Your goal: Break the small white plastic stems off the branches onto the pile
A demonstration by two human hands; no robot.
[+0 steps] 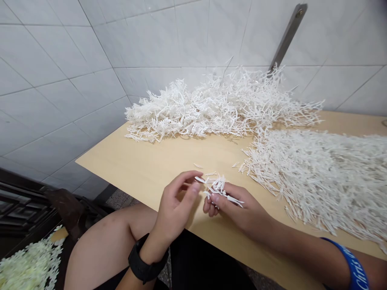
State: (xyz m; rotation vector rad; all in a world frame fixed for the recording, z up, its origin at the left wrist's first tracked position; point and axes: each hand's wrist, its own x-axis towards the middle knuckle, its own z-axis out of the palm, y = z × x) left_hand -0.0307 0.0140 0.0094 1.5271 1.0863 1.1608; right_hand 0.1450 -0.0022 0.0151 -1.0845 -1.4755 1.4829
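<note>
Near the front edge of the table, my right hand [242, 207] is closed around a small bunch of thin white branching stems [218, 184], which look like plastic. Their tips stick out above and beside the thumb. Just left of it, my left hand [178, 201] pinches a small white piece [199, 179] between thumb and forefinger, close to the bunch. Several loose white stem pieces [198, 165] lie on the table beyond my hands.
A tangled heap of white branching stems [193, 108] lies along the tiled wall [157, 40]. To the right spreads a wide pile of short white pieces [326, 173] on the wooden table [121, 161]. Pale petal-like pieces [30, 262] sit low at the left.
</note>
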